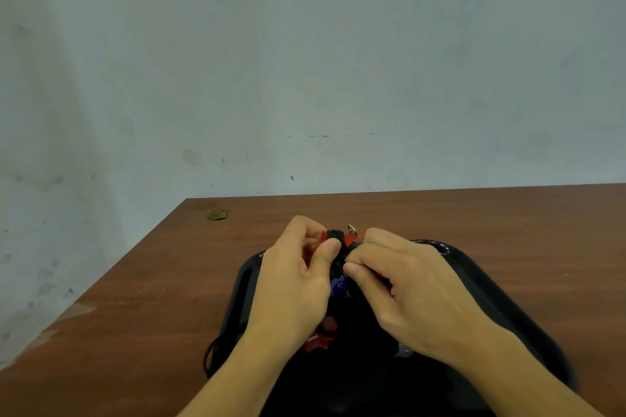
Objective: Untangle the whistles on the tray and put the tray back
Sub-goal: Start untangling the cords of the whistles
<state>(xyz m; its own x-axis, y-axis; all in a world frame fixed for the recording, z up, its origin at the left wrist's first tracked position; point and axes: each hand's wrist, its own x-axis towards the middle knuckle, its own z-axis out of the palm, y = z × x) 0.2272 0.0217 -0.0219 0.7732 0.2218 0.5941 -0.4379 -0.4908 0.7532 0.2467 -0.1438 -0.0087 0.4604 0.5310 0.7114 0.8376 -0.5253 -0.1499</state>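
Head view: left hand (291, 284) and right hand (403, 294) both pinch a knot of black cord (336, 240) with a red plastic whistle (349, 240) caught in it, held just above the far end of the glossy black plastic tray (481, 291) on the brown wooden tabletop (142, 308). Below the hands, a blue whistle (338, 286) and another red whistle (321, 335) sit over the tray; a loop of black cord (211, 354) hangs past its left rim. Small metal ring (352, 229) sticks up above the knot.

Knotted bunch of red whistles (338, 240) and black cord held up over the black tray (501, 294); another red whistle (321, 337) lies at the tray's 7 o'clock.
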